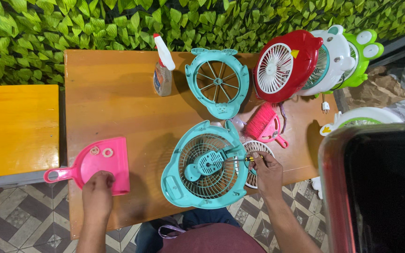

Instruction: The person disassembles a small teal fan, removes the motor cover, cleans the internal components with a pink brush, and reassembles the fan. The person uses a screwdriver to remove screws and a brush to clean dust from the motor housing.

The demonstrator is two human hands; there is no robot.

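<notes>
A teal fan housing [206, 167] lies face up on the wooden table [118, 98], its grille and motor mount showing. My right hand [267, 171] grips a screwdriver [240, 159] whose thin shaft reaches left toward the motor mount in the middle. My left hand [97, 191] rests on the near edge of a pink dustpan [98, 165], fingers curled down onto it. Two small white rings [101, 151] lie inside the dustpan. A white round grille [255, 161] sits partly under my right hand.
A teal front cover [217, 82] and a spray bottle [163, 70] stand at the back. A pink hand brush [264, 124], red, white and green fans [315, 58] crowd the right. A dark object [376, 187] blocks the lower right. A yellow bench [15, 126] is left.
</notes>
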